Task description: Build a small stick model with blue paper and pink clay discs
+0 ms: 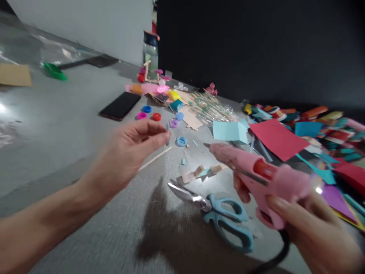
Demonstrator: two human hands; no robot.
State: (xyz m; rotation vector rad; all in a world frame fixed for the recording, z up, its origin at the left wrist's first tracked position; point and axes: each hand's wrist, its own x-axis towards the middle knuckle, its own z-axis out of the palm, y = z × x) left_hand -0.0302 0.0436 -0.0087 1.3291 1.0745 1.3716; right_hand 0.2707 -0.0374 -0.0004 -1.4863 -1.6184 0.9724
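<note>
My right hand [316, 224] is wrapped round a pink hot glue gun [245, 161], its nozzle pointing left over the table and a black cord hanging from the handle. My left hand [137, 146] is closed in a pinch; a small, thin bluish piece shows faintly at the fingertips, too blurred to name. Below the nozzle lies a flat wooden stick with small blocks [203, 173] on it. Scissors with blue handles [228, 217] rest partly open in front. A light blue bottle cap [181, 141] and a thin wooden stick [155, 159] lie near my left fingertips.
A black phone [121, 105], several coloured caps and a heap of wooden sticks [209, 106] lie farther back. A water bottle [150, 53] stands by the wall. Light blue paper [230, 131], red paper [278, 139] and piled coloured scraps cover the right side.
</note>
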